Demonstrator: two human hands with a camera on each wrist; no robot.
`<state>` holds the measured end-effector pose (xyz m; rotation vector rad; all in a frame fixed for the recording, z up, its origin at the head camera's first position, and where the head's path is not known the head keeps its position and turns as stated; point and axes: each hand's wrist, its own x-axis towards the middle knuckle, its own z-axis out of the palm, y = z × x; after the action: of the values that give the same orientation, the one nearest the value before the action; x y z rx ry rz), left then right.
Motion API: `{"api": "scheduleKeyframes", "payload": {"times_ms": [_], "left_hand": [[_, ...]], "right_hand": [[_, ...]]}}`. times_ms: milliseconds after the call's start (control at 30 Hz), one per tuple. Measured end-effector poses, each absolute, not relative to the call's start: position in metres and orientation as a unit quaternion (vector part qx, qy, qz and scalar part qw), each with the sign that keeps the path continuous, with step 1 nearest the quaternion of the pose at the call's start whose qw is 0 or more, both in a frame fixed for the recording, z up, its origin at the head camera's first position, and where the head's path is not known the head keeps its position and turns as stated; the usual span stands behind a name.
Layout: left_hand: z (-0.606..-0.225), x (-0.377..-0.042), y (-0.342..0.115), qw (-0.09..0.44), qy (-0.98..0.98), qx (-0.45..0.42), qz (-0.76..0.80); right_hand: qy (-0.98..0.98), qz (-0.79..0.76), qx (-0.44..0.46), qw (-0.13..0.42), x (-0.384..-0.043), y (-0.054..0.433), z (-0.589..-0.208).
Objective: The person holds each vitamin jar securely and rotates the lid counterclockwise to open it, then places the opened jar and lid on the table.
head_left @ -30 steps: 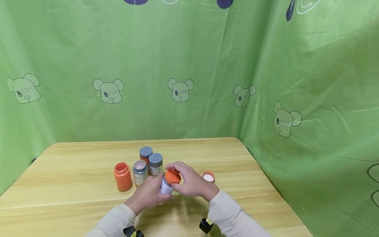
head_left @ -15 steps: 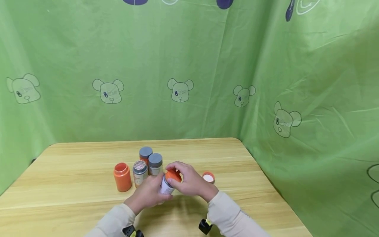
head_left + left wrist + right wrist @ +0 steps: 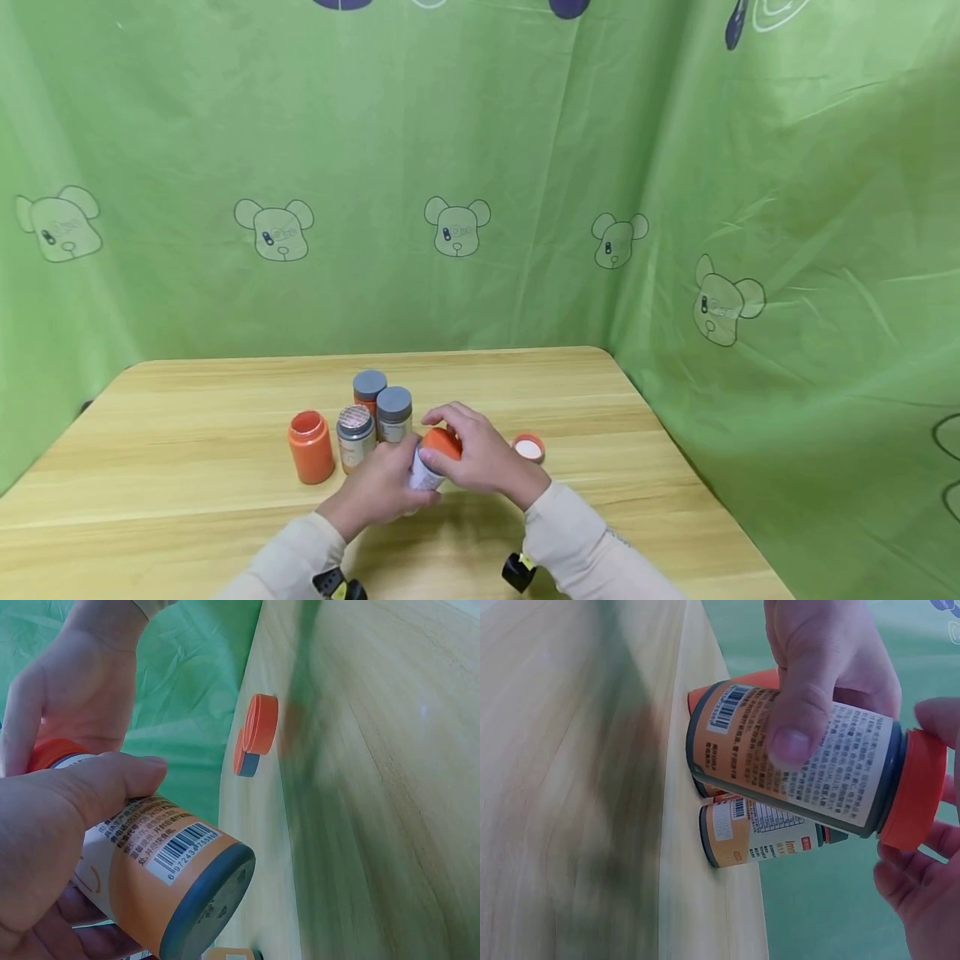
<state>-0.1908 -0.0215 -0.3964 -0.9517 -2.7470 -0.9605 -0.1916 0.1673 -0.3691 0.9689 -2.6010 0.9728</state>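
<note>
My left hand (image 3: 378, 492) grips a labelled bottle (image 3: 802, 754), held tilted above the table with its dark base to the lower left in the right wrist view. The label is white and orange with a barcode. An orange screw lid (image 3: 915, 791) sits at the bottle's dark neck. My right hand (image 3: 480, 450) holds this lid between thumb and fingers, the thumb lying across it in the head view. Left of the hands stands an orange jar (image 3: 311, 450) without a lid. Beside it is a bottle with a foil-sealed mouth (image 3: 356, 437).
Behind the left hand stand two grey-capped bottles, one with a pale label (image 3: 394, 414) and one orange (image 3: 370, 387). Right of the right hand lies an orange lid (image 3: 529, 448), its white inside facing up. A green curtain (image 3: 375, 292) hangs behind the wooden table (image 3: 187, 433).
The right hand's thumb has moved left over the lid, and the lid has turned and tilted under the fingers. The bottle and the left hand have drifted slightly right. The standing bottles stay put.
</note>
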Motion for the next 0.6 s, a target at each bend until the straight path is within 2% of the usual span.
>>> {"api": "scheduleKeyframes", "payload": {"times_ms": [200, 400, 600], "left_hand": [[-0.3966, -0.1913, -0.0214, 0.043, -0.897, -0.313, -0.309], [-0.3966, -0.1909, -0.0209, 0.036, -0.899, -0.308, -0.311], [-0.3967, -0.1911, -0.0209, 0.033, -0.903, -0.302, -0.304]], "right_hand": [[-0.867, 0.336, 0.353, 0.097, -0.1920, 0.1682, -0.3686], [-0.894, 0.299, 0.316, 0.107, -0.1920, 0.1684, -0.3700], [-0.897, 0.313, 0.300, 0.087, -0.1919, 0.1673, -0.3696]]}}
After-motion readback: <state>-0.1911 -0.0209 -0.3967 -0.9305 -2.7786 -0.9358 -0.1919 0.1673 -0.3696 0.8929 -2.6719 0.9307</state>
